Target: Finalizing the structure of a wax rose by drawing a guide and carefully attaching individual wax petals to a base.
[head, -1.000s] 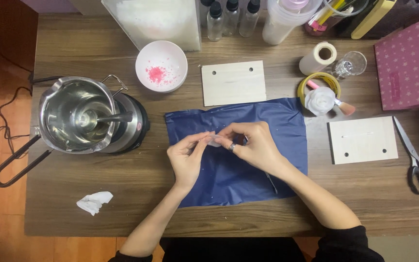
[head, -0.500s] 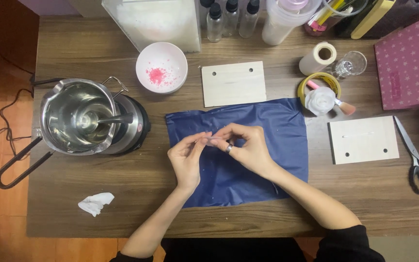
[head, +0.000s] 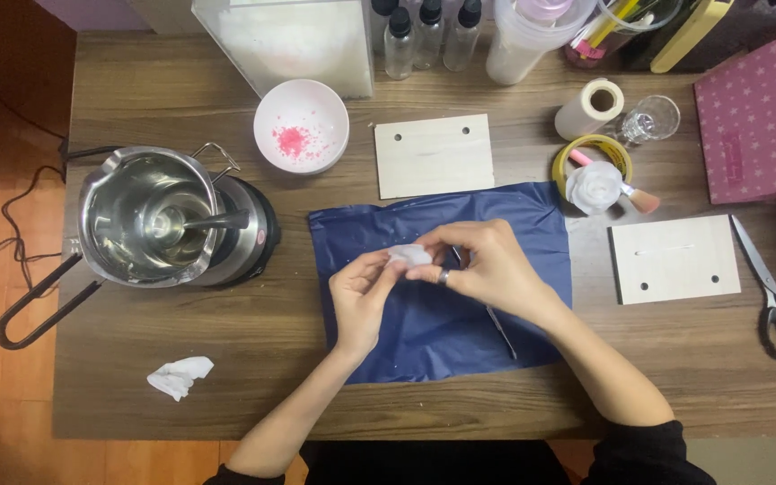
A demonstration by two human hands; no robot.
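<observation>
2 hands meet over a blue sheet point(head: 424, 314) on the wooden table point(head: 136, 99). Left hand point(head: 361, 296) and right hand point(head: 487, 265) both pinch a small white piece point(head: 409, 255) between fingertips, held just above the sheet. A thin metal tool point(head: 498, 330) lies on the sheet under the right wrist. Metal pot point(head: 145, 216) stands well left; crumpled tissue point(head: 180, 375) lies near the front edge.
</observation>
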